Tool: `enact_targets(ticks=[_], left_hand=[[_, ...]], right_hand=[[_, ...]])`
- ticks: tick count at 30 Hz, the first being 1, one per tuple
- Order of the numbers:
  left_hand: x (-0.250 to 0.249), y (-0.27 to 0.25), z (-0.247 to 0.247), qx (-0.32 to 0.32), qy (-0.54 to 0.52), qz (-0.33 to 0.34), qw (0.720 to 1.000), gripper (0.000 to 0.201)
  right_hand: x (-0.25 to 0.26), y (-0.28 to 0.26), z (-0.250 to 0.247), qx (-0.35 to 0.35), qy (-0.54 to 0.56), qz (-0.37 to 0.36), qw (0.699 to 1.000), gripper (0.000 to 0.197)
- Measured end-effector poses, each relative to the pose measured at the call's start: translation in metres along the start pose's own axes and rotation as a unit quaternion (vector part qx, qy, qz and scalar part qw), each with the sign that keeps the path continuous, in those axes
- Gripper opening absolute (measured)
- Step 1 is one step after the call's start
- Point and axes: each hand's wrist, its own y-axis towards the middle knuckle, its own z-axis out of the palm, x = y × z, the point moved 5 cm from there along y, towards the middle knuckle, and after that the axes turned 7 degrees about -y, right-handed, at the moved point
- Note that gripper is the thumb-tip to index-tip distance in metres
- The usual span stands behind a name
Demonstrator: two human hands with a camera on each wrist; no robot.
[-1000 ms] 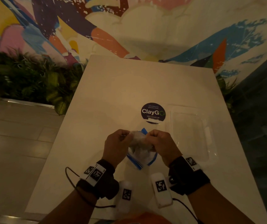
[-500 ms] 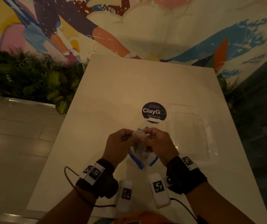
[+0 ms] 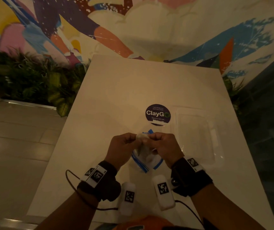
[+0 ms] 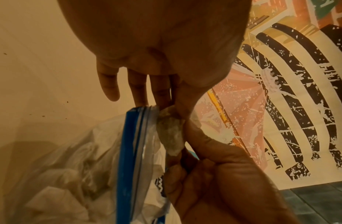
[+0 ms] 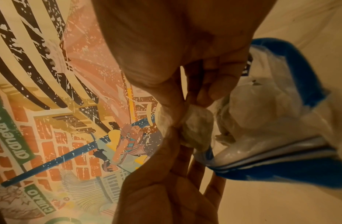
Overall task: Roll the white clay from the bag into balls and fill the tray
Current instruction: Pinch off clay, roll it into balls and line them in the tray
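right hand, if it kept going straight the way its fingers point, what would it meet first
The right hand points left, so it would press the clay lump into the left hand, which pinches the lump's other side. Depth is unclear, but they look nearly touching.

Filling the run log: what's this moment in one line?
stage: tearing clay off | left hand: pinches clay lump | right hand: pinches same lump | bag: open, under hands | tray: no balls seen
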Motion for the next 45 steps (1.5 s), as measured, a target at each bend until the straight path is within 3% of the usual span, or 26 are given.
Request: enact_targets(ticks=[4,7,10,14,16,18,22,26,29,34,39,42,45], left_hand=[[0.003,0.002,-0.003,-0.033,0.003,-0.005,0.999,0.011],[0.003,0.002,-0.005,-0.056,-0.016,-0.014,0.998,0.009],[0.005,0.003,-0.007,-0.075,-0.032,-0.028,0.996,0.009],[0.006,0.004,-0.005,-0.072,-0.037,-0.031,0.996,0.007],[0.006,0.005,-0.004,-0.071,-0.033,-0.032,0.996,0.007],[0.006,0.004,-0.003,-0.069,-0.033,-0.033,0.997,0.008],[0.004,0.001,-0.001,-0.043,-0.029,-0.035,0.998,0.011],[0.004,-0.001,-0.003,-0.03,-0.038,-0.034,0.998,0.014],[0.003,-0.001,-0.002,-0.036,-0.045,-0.032,0.998,0.017],[0.003,0.0,-0.003,-0.062,-0.045,-0.024,0.997,0.012],[0.008,0.003,-0.007,-0.082,-0.03,-0.033,0.996,0.009],[0.008,0.004,-0.006,-0.087,-0.025,-0.033,0.995,0.012],[0.007,0.003,-0.005,-0.088,-0.039,-0.035,0.995,0.017]], right_hand=[[0.0,0.003,-0.006,0.001,-0.002,-0.007,1.0,0.021],[0.003,0.002,-0.016,-0.014,-0.122,-0.058,0.991,0.016],[0.011,-0.002,-0.02,0.004,-0.263,-0.099,0.96,0.021],[0.012,-0.007,-0.011,0.097,-0.403,-0.08,0.906,0.036],[0.009,-0.008,-0.004,0.125,-0.472,-0.078,0.869,0.036],[0.007,-0.008,0.0,0.12,-0.498,-0.08,0.855,0.028],[0.0,-0.005,0.003,0.093,-0.466,-0.088,0.876,0.017],[-0.007,-0.002,-0.005,0.038,-0.279,-0.058,0.958,0.013],[-0.01,-0.002,-0.012,-0.01,-0.12,-0.02,0.992,0.016],[-0.006,-0.006,-0.018,-0.021,0.016,0.016,1.0,0.013],[-0.001,-0.009,-0.02,-0.017,0.007,-0.002,1.0,0.013],[0.007,-0.013,-0.015,0.045,-0.018,-0.017,0.999,0.01],[0.013,-0.017,-0.006,0.114,-0.043,-0.027,0.992,0.021]])
